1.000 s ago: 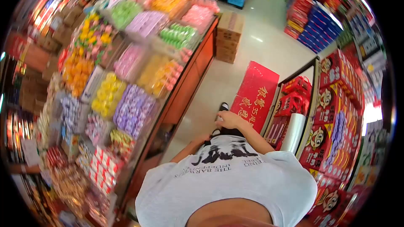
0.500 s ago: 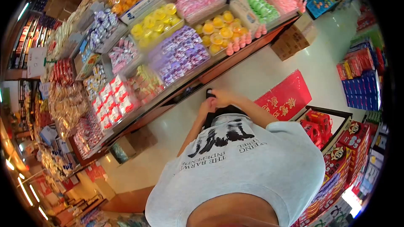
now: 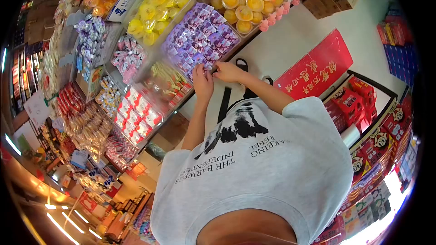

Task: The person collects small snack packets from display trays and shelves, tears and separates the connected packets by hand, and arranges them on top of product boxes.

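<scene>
Crinkled, shiny packets (image 3: 196, 36), purple and white, lay by our left hand (image 3: 202, 81) and right hand (image 3: 228, 72); we couldn't tell if either pinched.

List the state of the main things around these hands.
Small purple-and-white wrapped packets: piled together.
Bare left hand: at the packets, grip unclear.
Bare right hand: beside the left, grip unclear.
Round bright-yellow plastic-packed items: heaped.
Round orange-yellow plastic-packed items: heaped.
Square red-and-white packets: set in rows.
Red panel with gold lettering: lettering facing up.
</scene>
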Demonstrator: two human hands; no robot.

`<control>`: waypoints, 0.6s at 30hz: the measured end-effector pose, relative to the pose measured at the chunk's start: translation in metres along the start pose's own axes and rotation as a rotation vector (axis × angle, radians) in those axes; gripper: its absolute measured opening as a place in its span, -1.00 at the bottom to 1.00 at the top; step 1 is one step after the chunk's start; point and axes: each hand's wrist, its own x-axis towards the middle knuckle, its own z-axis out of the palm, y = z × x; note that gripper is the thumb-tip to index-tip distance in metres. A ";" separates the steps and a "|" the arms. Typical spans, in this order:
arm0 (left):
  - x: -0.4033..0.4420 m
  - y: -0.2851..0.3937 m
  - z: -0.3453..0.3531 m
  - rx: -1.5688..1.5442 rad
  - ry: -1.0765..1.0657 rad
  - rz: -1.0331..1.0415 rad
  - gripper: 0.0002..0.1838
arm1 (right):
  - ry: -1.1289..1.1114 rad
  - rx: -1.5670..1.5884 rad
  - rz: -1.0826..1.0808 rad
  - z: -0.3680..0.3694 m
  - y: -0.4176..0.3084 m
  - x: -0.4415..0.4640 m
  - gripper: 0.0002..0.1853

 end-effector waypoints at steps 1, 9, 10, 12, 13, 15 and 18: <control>0.011 -0.004 -0.003 0.054 0.039 0.084 -0.63 | -0.011 0.069 0.098 0.011 0.006 0.006 -0.58; 0.053 -0.001 -0.017 0.313 -0.238 0.121 -0.36 | -0.025 0.591 0.442 0.038 0.010 0.023 -0.74; 0.054 -0.003 -0.016 0.299 -0.227 0.117 -0.33 | -0.011 0.627 0.475 0.039 0.010 0.027 -0.75; 0.054 -0.003 -0.016 0.342 -0.217 0.100 -0.35 | 0.020 0.682 0.509 0.039 0.006 0.027 -0.76; 0.055 -0.002 -0.016 0.378 -0.195 0.072 -0.37 | 0.022 0.732 0.533 0.036 0.003 0.025 -0.76; 0.056 0.003 -0.021 0.447 -0.255 0.064 -0.41 | 0.047 0.799 0.553 0.034 -0.001 0.023 -0.77; 0.056 0.002 -0.027 0.525 -0.306 0.100 -0.48 | 0.080 0.932 0.577 0.041 0.000 0.023 -0.77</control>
